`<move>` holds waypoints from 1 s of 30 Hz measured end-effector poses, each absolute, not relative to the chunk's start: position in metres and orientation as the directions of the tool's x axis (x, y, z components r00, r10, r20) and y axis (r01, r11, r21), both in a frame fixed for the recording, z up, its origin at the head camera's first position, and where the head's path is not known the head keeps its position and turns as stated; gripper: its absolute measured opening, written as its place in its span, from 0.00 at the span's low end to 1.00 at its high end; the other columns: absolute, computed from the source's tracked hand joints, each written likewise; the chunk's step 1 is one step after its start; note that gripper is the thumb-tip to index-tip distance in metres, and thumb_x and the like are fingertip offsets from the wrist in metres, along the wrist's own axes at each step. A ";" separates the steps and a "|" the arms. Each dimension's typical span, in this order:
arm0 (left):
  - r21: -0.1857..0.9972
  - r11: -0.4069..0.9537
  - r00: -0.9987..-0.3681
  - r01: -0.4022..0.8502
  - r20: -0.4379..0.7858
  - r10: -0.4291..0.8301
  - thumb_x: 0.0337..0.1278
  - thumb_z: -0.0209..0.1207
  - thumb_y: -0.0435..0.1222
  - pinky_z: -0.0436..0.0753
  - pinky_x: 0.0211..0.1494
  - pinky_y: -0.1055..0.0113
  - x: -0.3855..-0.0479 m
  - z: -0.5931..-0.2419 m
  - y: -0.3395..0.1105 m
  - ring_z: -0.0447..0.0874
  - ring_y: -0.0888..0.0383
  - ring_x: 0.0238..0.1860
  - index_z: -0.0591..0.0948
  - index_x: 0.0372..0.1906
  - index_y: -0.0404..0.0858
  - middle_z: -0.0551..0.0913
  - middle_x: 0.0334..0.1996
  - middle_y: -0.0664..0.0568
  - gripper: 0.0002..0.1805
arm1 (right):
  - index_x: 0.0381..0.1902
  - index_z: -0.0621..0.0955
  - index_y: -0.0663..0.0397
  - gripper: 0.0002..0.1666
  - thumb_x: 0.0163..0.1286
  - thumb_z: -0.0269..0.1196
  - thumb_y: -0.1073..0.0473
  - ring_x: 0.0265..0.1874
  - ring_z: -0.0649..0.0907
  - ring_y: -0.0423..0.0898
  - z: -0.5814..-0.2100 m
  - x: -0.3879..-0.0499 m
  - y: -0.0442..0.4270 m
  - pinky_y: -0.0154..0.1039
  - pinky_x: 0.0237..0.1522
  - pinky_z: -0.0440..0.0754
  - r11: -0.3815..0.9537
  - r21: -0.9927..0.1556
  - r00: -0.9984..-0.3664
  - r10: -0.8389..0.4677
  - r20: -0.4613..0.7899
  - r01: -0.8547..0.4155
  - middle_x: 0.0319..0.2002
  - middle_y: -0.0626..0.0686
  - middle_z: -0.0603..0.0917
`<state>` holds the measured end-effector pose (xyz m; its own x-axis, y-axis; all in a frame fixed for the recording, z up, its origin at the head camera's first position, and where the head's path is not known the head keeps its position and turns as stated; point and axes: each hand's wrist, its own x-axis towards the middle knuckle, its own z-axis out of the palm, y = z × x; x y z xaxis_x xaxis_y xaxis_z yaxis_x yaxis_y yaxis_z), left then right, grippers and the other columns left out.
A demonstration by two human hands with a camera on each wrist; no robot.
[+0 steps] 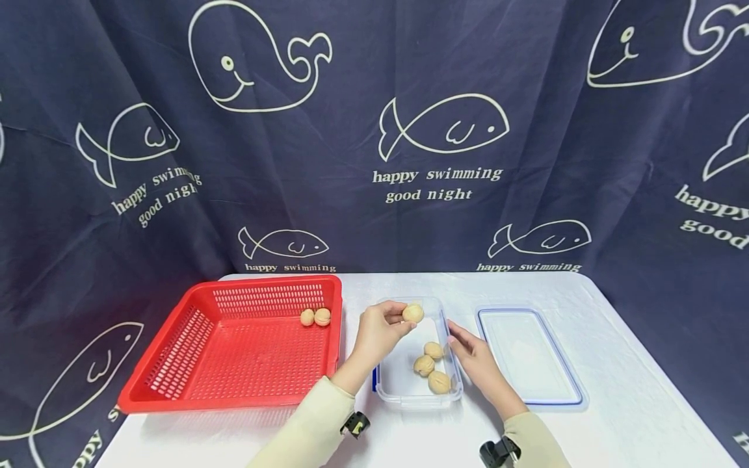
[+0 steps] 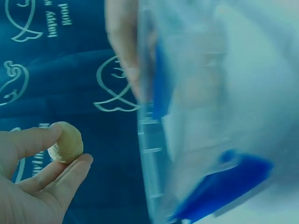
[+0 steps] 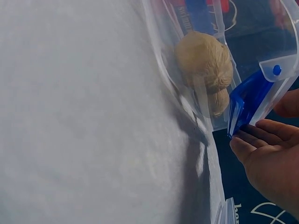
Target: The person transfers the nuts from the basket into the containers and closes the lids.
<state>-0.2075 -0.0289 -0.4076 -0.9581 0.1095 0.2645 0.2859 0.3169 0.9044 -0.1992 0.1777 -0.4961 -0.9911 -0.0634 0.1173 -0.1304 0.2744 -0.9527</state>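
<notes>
My left hand [image 1: 377, 331] pinches a walnut [image 1: 413, 313] between thumb and fingertips, above the far part of a clear plastic box [image 1: 404, 390] with blue side latches. In the left wrist view the same walnut [image 2: 69, 142] sits at the tips of the fingers. Inside the box, toward its near right, lie three more walnuts [image 1: 424, 365]; the right wrist view shows them through the wall. My right hand [image 1: 476, 361] rests against the box's right side, its fairly straight fingers [image 3: 268, 133] by a blue latch [image 3: 252, 100].
A red perforated basket [image 1: 234, 404] stands to the left, with two walnuts [image 1: 322, 317] in its far right corner. A clear lid [image 1: 529, 354] with a blue seal lies flat to the right of the box. Behind the white table [image 1: 614, 364] hangs a dark printed curtain [image 1: 351, 162].
</notes>
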 end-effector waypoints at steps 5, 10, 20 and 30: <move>0.890 0.374 -0.965 0.261 0.247 0.085 0.41 0.70 0.23 0.83 0.34 0.74 -0.215 -0.430 -0.023 0.88 0.51 0.34 0.84 0.38 0.27 0.86 0.32 0.40 0.13 | 0.67 0.67 0.65 0.27 0.75 0.53 0.60 0.65 0.69 0.58 -0.496 -0.199 0.177 0.30 0.62 0.66 0.285 -0.951 -0.992 -0.058 0.112 -0.124 0.66 0.63 0.69; 0.888 0.400 -0.973 0.229 0.215 0.079 0.40 0.70 0.22 0.83 0.34 0.74 -0.219 -0.445 -0.017 0.87 0.52 0.32 0.83 0.37 0.25 0.86 0.30 0.40 0.13 | 0.67 0.67 0.66 0.26 0.74 0.53 0.61 0.65 0.69 0.59 -0.496 -0.199 0.176 0.38 0.64 0.66 0.288 -0.949 -0.992 -0.056 0.114 -0.126 0.65 0.64 0.69; 0.815 0.532 -0.972 0.230 0.224 0.077 0.40 0.69 0.21 0.82 0.34 0.73 -0.225 -0.466 -0.006 0.85 0.56 0.31 0.83 0.36 0.25 0.86 0.29 0.42 0.13 | 0.67 0.67 0.66 0.27 0.74 0.53 0.61 0.66 0.68 0.58 -0.496 -0.200 0.177 0.37 0.64 0.65 0.287 -0.951 -0.993 -0.049 0.103 -0.113 0.66 0.63 0.68; 0.698 0.675 -0.961 0.240 0.269 0.064 0.41 0.68 0.23 0.82 0.35 0.66 -0.234 -0.474 0.003 0.84 0.52 0.31 0.84 0.35 0.28 0.86 0.29 0.44 0.11 | 0.68 0.67 0.64 0.27 0.75 0.53 0.60 0.65 0.69 0.57 -0.496 -0.200 0.177 0.37 0.64 0.65 0.302 -0.948 -0.995 -0.043 0.089 -0.098 0.66 0.63 0.69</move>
<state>-0.2341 0.0026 -0.4743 -0.9611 0.0641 0.2686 0.2400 0.6749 0.6978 -0.1999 0.1767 -0.4963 -0.9951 -0.0430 0.0891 -0.0980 0.3021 -0.9482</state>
